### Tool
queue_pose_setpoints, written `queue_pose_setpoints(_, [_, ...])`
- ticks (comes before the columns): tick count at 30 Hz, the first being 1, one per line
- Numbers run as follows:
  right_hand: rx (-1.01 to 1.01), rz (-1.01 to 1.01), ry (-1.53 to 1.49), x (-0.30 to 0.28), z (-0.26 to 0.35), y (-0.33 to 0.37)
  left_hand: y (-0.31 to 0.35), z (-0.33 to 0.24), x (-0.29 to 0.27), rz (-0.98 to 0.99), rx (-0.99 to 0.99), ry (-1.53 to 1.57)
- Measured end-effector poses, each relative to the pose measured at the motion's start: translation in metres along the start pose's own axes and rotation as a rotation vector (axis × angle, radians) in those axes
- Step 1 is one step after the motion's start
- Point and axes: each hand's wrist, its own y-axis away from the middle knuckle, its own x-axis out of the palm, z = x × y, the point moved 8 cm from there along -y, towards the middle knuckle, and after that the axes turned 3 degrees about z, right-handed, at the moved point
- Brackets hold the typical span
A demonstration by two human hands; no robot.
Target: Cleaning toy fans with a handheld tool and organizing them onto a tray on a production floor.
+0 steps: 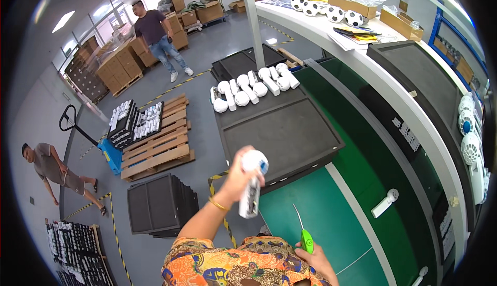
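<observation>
My left hand [236, 183] is closed round a white handheld fan [250, 202] with a round head, held up over the near edge of a black tray [282, 136]. Its handle hangs downward, and dark inner parts show along it. Low in the view, close to my body, my right hand [317, 261] grips a green-handled tool [307, 240] with a long, thin, bent metal shaft pointing up and away. Several similar white fans [242, 98] lie in rows at the far end of the tray stack.
A green conveyor belt [357, 164] runs along the right, with a single white fan [384, 203] on it. Above stands a white shelf [310, 24] with soccer-patterned balls [335, 15]. Left are stacked black trays [158, 206], a wooden pallet [160, 149] and two people.
</observation>
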Motion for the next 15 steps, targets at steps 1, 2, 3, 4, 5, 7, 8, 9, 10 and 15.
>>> queue_pose_setpoints(1, [0.003,0.003,0.002,0.002,0.004,0.004,0.011,0.026,0.005,0.033,-0.062,-0.049])
queue_pose_setpoints(2, [-0.001,0.031,-0.006,0.004,0.009,0.008,0.024,0.052,0.01,0.081,-0.199,-0.119])
queue_pose_setpoints(3, [-0.005,0.057,-0.015,0.007,0.013,0.012,0.035,0.077,0.013,0.13,-0.338,-0.187])
queue_pose_setpoints(4, [-0.011,0.077,-0.027,0.009,0.014,0.014,0.04,0.09,0.013,0.131,-0.34,-0.188])
queue_pose_setpoints(5, [-0.01,0.075,-0.029,0.011,0.009,0.014,0.045,0.107,0.014,0.172,-0.387,-0.261])
queue_pose_setpoints(7, [-0.138,0.093,0.084,0.016,-0.002,0.008,0.048,0.134,0.012,0.221,-0.437,-0.334])
queue_pose_setpoints(8, [-0.202,0.105,0.141,0.019,-0.002,0.007,0.048,0.146,0.008,0.227,-0.448,-0.366])
queue_pose_setpoints(9, [-0.202,0.103,0.138,0.019,-0.001,0.006,0.048,0.157,0.004,0.234,-0.458,-0.398])
queue_pose_setpoints(10, [-0.099,0.132,0.109,0.021,-0.004,0.001,0.047,0.165,0.0,0.24,-0.468,-0.429])
queue_pose_setpoints(15, [0.139,0.139,-0.013,0.02,-0.016,0.0,0.041,0.177,-0.015,0.246,-0.403,-0.595])
